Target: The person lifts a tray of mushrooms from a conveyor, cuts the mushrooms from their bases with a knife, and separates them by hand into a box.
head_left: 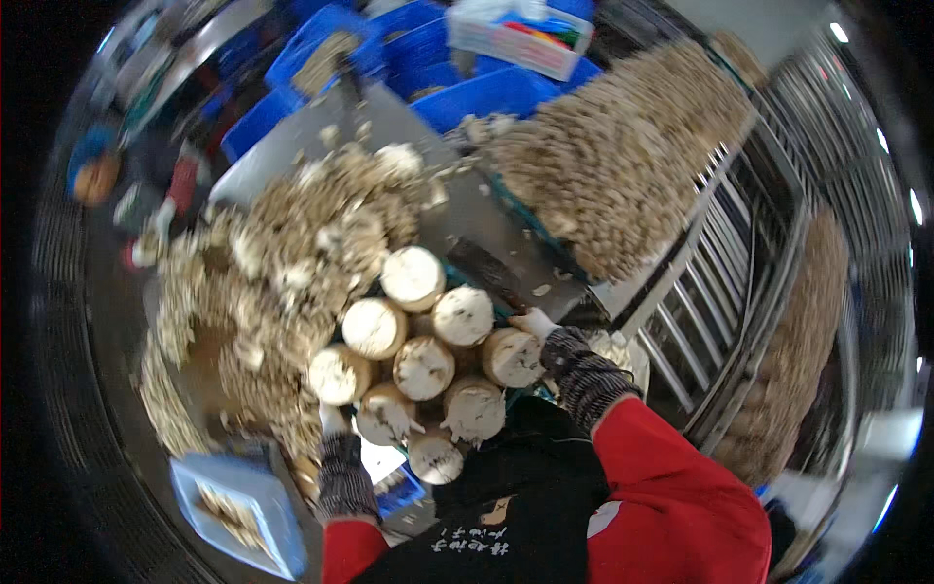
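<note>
In front of my body is a cluster of several tan cylindrical mushroom bottles (423, 368) with whitish, cut-looking tops, set in a crate whose dark green rim barely shows. My right hand (533, 323), in a pale glove, closes on the crate's far right side. At the lower left, my left hand (333, 419) grips the opposite side; its fingers are mostly hidden by the bottles. Beyond and left of the bottles spreads a large heap of brown-and-white mushrooms (292, 263) on a metal table (282, 141).
Densely packed mushrooms (623, 146) stand at the far right, next to a metal roller conveyor (700, 292). Blue bins (486, 97) and a white basket (520, 44) are at the back. A light-blue bin (282, 535) sits lower left. Another person (180, 185) works at the far left.
</note>
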Demonstrator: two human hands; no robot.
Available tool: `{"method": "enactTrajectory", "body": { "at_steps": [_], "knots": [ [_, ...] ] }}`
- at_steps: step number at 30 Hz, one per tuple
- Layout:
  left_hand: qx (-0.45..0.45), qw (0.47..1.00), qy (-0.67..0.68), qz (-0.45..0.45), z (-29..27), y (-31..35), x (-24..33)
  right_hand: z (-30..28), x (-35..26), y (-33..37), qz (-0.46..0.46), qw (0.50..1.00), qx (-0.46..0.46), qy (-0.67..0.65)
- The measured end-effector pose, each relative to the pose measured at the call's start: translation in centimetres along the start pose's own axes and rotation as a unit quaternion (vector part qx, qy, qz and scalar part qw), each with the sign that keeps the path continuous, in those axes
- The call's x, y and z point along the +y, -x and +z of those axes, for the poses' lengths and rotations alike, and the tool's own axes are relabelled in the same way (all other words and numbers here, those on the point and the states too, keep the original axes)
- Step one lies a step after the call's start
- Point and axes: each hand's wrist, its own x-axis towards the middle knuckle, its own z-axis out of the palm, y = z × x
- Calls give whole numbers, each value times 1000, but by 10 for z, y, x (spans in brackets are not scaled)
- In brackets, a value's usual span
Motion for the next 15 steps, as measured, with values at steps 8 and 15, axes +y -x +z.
{"method": "enactTrajectory", "body": {
  "at_steps": [8,15],
  "knots": [
    [10,998,-59,34,69,78,31,59,7,71,1,893,268,-361],
    [85,851,-472,213,210,168,3,165,131,181,281,892,69,-348]
  ]
}}
